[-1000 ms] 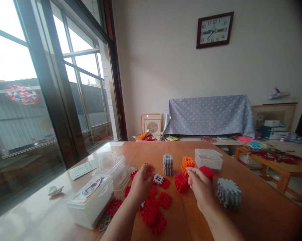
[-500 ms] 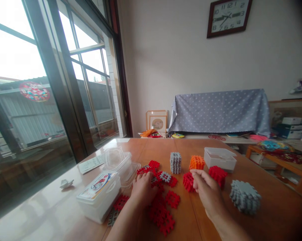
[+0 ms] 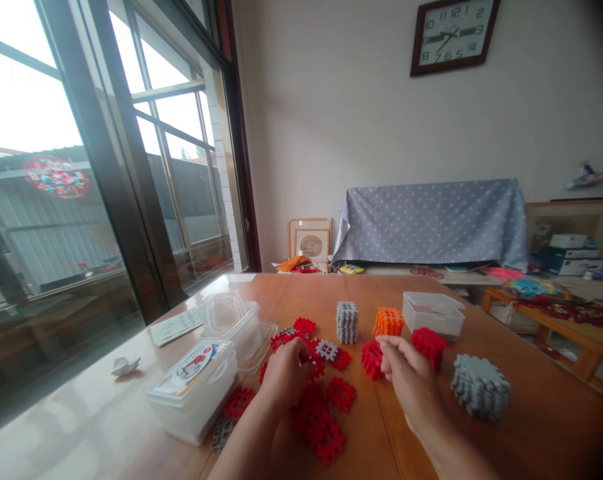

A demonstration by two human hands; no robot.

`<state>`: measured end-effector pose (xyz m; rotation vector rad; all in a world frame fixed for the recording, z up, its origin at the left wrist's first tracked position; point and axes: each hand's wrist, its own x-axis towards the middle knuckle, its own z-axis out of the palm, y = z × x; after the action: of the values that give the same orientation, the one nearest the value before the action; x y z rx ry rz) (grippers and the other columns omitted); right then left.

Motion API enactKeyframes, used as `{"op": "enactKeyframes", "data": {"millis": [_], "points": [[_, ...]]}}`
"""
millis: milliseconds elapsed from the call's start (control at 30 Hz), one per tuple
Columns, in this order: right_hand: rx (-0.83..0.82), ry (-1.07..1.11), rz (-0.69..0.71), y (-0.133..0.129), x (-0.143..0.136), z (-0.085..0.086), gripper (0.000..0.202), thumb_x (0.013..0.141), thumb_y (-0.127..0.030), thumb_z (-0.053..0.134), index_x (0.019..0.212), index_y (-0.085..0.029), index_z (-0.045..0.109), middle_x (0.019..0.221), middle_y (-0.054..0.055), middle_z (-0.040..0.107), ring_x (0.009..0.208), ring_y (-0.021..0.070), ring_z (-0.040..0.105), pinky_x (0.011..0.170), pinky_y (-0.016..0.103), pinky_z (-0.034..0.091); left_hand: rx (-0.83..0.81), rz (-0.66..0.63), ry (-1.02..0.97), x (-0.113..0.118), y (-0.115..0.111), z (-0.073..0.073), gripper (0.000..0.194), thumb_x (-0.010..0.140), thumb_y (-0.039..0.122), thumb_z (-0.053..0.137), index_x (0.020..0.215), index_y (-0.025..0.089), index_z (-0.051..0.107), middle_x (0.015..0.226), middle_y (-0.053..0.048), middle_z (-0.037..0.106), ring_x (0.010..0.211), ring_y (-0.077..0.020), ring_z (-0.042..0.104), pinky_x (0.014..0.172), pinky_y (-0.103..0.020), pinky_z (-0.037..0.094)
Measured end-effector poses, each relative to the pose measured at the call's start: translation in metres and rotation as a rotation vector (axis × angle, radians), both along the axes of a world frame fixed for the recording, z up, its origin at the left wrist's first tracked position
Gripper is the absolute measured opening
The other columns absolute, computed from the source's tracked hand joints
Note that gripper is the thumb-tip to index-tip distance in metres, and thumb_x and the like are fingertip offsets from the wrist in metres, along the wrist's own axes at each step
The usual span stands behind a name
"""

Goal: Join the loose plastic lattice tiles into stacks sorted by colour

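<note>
My left hand (image 3: 287,373) is over the loose pile of red tiles (image 3: 319,423), its fingers bent down among them; what they pinch, if anything, is hidden. My right hand (image 3: 406,370) has its thumb and fingertips closed on the red tile stack (image 3: 371,359), which stands on the table. Behind are an orange stack (image 3: 389,322) and a tall grey stack (image 3: 347,323). Another red stack (image 3: 429,347) and a wide grey stack (image 3: 480,387) stand to the right of that hand. A small grey tile (image 3: 326,350) lies on the pile.
On the wooden table (image 3: 291,297), a lidded clear box (image 3: 194,393), open clear containers (image 3: 236,327) and a paper booklet (image 3: 177,327) are at the left. A crumpled scrap (image 3: 125,367) lies farther left. Another clear box (image 3: 434,315) stands at the back right.
The view has shifted slightly. My left hand has turned a little, with its fingers drawn in over the red tiles. My right hand stays at the red stack.
</note>
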<state>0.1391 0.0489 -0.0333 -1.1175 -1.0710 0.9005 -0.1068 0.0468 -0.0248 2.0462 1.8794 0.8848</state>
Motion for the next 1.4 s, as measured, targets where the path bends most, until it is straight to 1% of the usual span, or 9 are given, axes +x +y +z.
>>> {"op": "enactKeyframes", "data": {"millis": [200,333,500,667,800,933,1033,1200,1400], "points": [[0.029,0.044,-0.161,0.011,0.019,0.002,0.043,0.081,-0.054,0.066,0.105,-0.018,0.069,0.078,0.003,0.066,0.076,0.0201,0.062,0.067,0.029,0.049,0.12,-0.113,-0.3,0.011,-0.002,0.002,0.005,0.078,0.017,0.058,0.081,0.022,0.057,0.077,0.001,0.06,0.071,-0.0146,0.051,0.064,-0.025,0.032],[0.012,0.088,-0.207,0.016,0.026,0.002,0.041,0.08,-0.051,0.067,0.104,-0.018,0.069,0.087,0.006,0.07,0.084,0.0224,0.065,0.071,0.03,0.05,0.062,-0.227,-0.593,0.026,-0.005,0.0,0.007,0.08,0.02,0.061,0.082,0.021,0.055,0.071,0.003,0.055,0.065,-0.0123,0.047,0.062,-0.024,0.033],[-0.017,0.004,0.004,0.005,0.011,0.004,0.039,0.084,-0.056,0.066,0.095,-0.019,0.069,0.075,0.002,0.067,0.072,0.0186,0.061,0.067,0.029,0.048,0.018,-0.357,-0.88,0.043,-0.01,0.001,0.018,0.083,0.03,0.068,0.083,0.02,0.054,0.072,0.002,0.054,0.064,-0.0107,0.046,0.06,-0.022,0.034],[-0.106,-0.072,0.276,-0.014,-0.01,0.01,0.042,0.09,-0.06,0.06,0.099,-0.02,0.07,0.081,0.004,0.069,0.07,0.0175,0.06,0.056,0.025,0.039,0.151,-0.423,-0.779,0.051,-0.018,0.004,0.007,0.087,0.024,0.064,0.088,0.02,0.059,0.087,-0.002,0.061,0.075,-0.0139,0.053,0.068,-0.025,0.041],[-0.113,0.047,0.35,-0.019,-0.014,0.012,0.038,0.085,-0.051,0.069,0.109,-0.022,0.067,0.084,0.002,0.067,0.072,0.0168,0.059,0.055,0.024,0.038,0.178,-0.467,-0.784,0.058,-0.024,0.007,0.01,0.085,0.015,0.061,0.093,0.02,0.062,0.102,-0.006,0.065,0.095,-0.0185,0.059,0.083,-0.029,0.045],[-0.073,0.104,0.292,-0.019,-0.013,0.014,0.036,0.081,-0.045,0.073,0.106,-0.02,0.066,0.079,0.001,0.065,0.073,0.0164,0.058,0.059,0.025,0.043,-0.048,-0.392,-1.1,0.066,-0.026,0.008,0.033,0.083,0.017,0.062,0.115,0.022,0.055,0.098,-0.004,0.066,0.088,-0.0166,0.062,0.075,-0.026,0.047],[-0.043,0.095,0.304,-0.019,-0.014,0.016,0.038,0.078,-0.046,0.075,0.103,-0.019,0.067,0.081,0.003,0.067,0.072,0.0177,0.06,0.059,0.026,0.045,-0.177,-0.307,-1.22,0.066,-0.024,0.008,0.032,0.082,0.03,0.07,0.11,0.02,0.055,0.09,-0.002,0.065,0.08,-0.015,0.062,0.072,-0.026,0.047],[0.004,-0.01,0.297,-0.019,-0.017,0.014,0.038,0.08,-0.049,0.07,0.104,-0.02,0.069,0.084,0.005,0.07,0.076,0.0213,0.064,0.062,0.029,0.049,-0.251,-0.319,-1.297,0.061,-0.019,0.006,0.034,0.075,0.038,0.078,0.096,0.018,0.06,0.081,0.001,0.062,0.064,-0.0103,0.055,0.062,-0.023,0.043],[0.209,-0.328,0.257,-0.021,-0.012,0.013,0.046,0.085,-0.036,0.066,0.13,-0.026,0.061,0.135,0.008,0.061,0.122,0.0272,0.058,0.1,0.04,0.049,-0.249,-0.3,-1.334,0.059,-0.017,0.003,0.035,0.074,0.037,0.08,0.095,0.017,0.061,0.076,0.002,0.059,0.062,-0.009,0.053,0.06,-0.022,0.041]]}}
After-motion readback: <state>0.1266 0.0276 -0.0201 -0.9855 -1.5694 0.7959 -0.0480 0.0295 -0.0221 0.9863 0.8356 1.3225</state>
